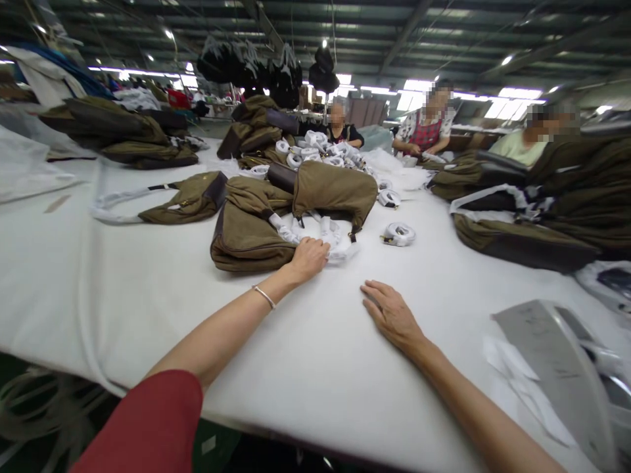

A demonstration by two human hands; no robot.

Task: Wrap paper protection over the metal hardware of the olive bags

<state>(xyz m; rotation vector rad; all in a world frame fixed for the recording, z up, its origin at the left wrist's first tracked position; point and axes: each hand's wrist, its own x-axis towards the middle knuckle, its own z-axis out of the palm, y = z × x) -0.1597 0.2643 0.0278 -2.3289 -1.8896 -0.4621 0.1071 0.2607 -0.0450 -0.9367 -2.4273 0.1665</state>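
Note:
My left hand (pixel 309 257) is closed on a white-wrapped bag handle (pixel 340 246) in the middle of the table. Two olive-brown bags lie beside it: one handbag (pixel 251 236) with dark trim at the left, the other handbag (pixel 335 190) just behind. Which of them the gripped handle belongs to I cannot tell. My right hand (pixel 389 312) is open and holds nothing, fingers stretched out low over the white tabletop, to the right of the handle. A coiled, white-wrapped strap (pixel 398 234) lies beyond it.
Another olive bag (pixel 190 200) rests at the left, near a bag pile (pixel 118 131). More bags (pixel 532 230) are stacked at the right. Wrapped straps (pixel 320 150) are heaped at the back. A grey box with writing (pixel 547 355) stands at the right. Several people sit across the table (pixel 276 368).

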